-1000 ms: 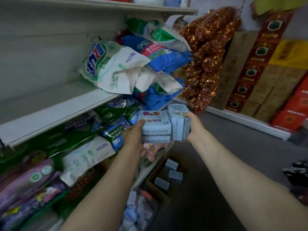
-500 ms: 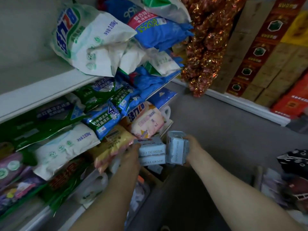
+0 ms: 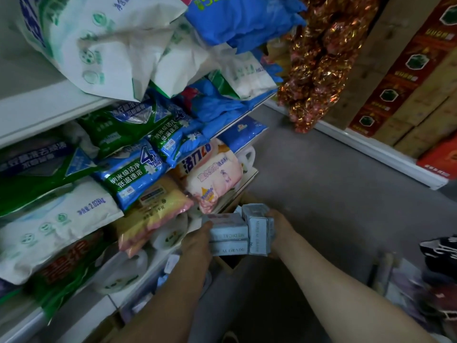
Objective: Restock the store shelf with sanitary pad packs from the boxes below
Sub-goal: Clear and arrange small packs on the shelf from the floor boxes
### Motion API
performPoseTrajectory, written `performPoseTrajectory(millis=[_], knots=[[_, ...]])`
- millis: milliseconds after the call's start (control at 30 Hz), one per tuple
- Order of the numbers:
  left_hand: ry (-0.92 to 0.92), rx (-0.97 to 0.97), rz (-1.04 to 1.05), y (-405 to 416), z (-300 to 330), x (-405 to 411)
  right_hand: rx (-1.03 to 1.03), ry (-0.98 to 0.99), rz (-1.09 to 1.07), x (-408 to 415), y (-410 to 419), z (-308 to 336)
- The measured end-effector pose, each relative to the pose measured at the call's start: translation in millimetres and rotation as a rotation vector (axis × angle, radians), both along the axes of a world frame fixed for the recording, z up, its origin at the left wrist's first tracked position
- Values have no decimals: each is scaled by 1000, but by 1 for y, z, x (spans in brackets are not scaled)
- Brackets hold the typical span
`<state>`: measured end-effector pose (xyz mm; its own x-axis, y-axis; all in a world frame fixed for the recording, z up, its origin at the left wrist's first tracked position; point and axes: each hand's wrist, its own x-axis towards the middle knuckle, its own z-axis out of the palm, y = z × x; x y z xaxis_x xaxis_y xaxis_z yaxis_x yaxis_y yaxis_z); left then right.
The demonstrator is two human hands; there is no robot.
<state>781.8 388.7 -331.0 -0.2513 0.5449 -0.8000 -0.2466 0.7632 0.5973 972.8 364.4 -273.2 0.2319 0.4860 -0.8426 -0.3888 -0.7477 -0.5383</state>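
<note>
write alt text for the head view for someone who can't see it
Two bare hands, the left hand and right hand, hold a small cluster of pale blue packs between them, low beside a store shelf crammed with detergent bags. Grey floor lies to the right, with stacked cartons along the far wall.

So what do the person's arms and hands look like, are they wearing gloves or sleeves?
No gloves and no sleeves show. The left hand and the right hand are bare, and both forearms are uncovered right down to the bottom edge of the picture. No watch, ring or bracelet can be seen, though the picture is dim and a bit blurry.
</note>
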Motion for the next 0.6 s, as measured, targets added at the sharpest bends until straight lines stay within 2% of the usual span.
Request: performPoseTrajectory(millis=[67,167,233,333,400,467,567,600], knots=[[-32,20,-10,15,-5,6,11,1,7,15,20,-15],[-74,37,-33,37,-9,12,13,-6,14,25,42,-5],[-88,27,-77,58,-45,8,-20,-33,13,20,48,18],[-93,-20,-144,92,-138,-3,-110,-136,23,15,48,31],[-60,-36,-101,98,-152,-11,-122,-152,45,13,46,27],[-78,-42,-89,95,-134,-11,-137,-137,65,7,48,20],[-64,9,-75,71,-34,-1,-79,-99,67,-5,52,19],[-80,1,-73,71,-36,-2,-75,-103,62,-7,54,17]])
